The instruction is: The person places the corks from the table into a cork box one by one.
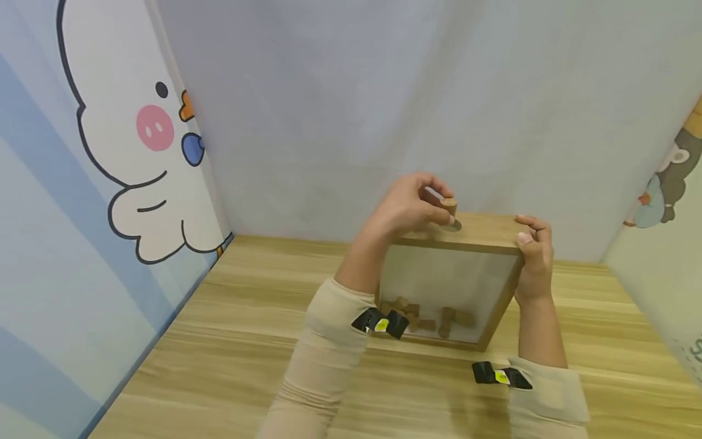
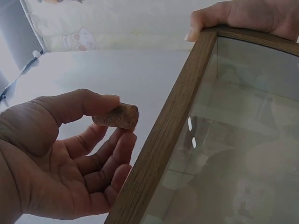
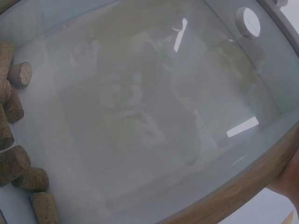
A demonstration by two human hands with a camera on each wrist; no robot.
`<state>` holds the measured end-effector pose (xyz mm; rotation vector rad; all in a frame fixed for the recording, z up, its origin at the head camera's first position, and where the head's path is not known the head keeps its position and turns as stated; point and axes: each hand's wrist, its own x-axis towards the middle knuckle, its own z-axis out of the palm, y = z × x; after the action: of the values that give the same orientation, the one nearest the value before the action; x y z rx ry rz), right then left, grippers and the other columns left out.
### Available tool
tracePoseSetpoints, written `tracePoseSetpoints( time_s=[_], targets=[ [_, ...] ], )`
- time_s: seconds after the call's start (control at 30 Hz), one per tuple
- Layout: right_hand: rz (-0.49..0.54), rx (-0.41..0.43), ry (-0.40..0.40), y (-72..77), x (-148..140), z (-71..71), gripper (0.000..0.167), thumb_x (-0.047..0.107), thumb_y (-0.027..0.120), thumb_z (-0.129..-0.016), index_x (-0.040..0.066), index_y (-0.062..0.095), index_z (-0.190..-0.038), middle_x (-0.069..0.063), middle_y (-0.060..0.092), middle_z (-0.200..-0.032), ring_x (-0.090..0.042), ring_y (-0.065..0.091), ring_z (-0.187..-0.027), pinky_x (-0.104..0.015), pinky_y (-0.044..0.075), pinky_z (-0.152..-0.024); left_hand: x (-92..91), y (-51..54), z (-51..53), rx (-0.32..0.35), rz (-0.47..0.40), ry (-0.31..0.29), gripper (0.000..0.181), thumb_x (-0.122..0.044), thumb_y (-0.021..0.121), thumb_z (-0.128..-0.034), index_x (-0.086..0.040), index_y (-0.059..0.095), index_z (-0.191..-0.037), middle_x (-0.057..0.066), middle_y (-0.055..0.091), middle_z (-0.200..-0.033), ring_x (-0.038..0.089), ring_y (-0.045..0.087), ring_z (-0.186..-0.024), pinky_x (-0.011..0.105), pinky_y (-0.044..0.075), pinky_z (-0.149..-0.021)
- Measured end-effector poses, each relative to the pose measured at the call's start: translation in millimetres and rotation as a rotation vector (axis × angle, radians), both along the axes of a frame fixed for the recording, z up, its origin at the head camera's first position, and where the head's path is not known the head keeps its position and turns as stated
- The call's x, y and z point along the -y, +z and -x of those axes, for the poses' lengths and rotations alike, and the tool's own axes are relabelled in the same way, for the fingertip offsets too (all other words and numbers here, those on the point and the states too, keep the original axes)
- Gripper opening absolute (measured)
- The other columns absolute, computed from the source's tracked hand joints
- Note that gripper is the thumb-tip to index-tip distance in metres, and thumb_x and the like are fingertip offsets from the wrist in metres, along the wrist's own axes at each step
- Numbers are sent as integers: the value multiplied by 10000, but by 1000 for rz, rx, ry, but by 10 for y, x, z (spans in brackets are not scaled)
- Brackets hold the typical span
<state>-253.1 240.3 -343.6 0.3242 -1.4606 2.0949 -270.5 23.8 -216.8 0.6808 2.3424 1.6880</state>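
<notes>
Between thumb and fingertips my left hand [image 1: 408, 204] pinches a cork [image 1: 449, 205], held just above the round hole [image 1: 454, 226] in the top of a wooden shadow box [image 1: 488, 230]. The left wrist view shows the same cork [image 2: 120, 116] lengthwise, beside the wooden frame [image 2: 170, 123]. My right hand [image 1: 536, 259] grips the box's upper right corner, thumb on the top face. Behind the clear front, several corks [image 1: 403, 306] lie at the bottom. Close up, the right wrist view has those corks [image 3: 32, 178] at its left and the hole [image 3: 251, 22] at upper right.
The box stands on a wood-grain table [image 1: 263, 305]. Behind it hangs a plain pale curtain [image 1: 307, 122]. A printed panel with a cartoon bird [image 1: 126, 140] is at the left, and another printed panel [image 1: 666, 171] at the right.
</notes>
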Motion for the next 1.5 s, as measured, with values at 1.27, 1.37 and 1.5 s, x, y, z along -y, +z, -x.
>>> tracePoseSetpoints(
  time_s=[1.27, 1.37, 1.5],
  targets=[
    [-28, 5, 15, -33, 76, -9, 292, 221, 478, -837, 152, 532, -1117, -117, 457, -1028, -209, 446, -817, -295, 403, -640, 458, -630, -556, -614, -106, 27, 234, -107, 699, -824, -29, 632, -1035, 85, 617, -986, 190, 573, -869, 341, 485, -721],
    [-21, -6, 14, -20, 75, 2, 292, 218, 483, -835, 152, 536, -1114, -116, 464, -1035, -211, 449, -825, -299, 399, -642, 528, -744, -580, -709, -106, 27, 238, -96, 706, -809, -22, 632, -1023, 100, 607, -973, 229, 563, -867, 344, 479, -708],
    [-6, -12, 19, -25, 92, 5, 283, 213, 493, -835, 150, 541, -1106, -117, 466, -1040, -210, 452, -826, -296, 399, -638, 634, -937, -572, -787, -128, 49, 240, -71, 712, -790, -12, 628, -1007, 115, 599, -938, 245, 554, -846, 355, 470, -675]
  ],
)
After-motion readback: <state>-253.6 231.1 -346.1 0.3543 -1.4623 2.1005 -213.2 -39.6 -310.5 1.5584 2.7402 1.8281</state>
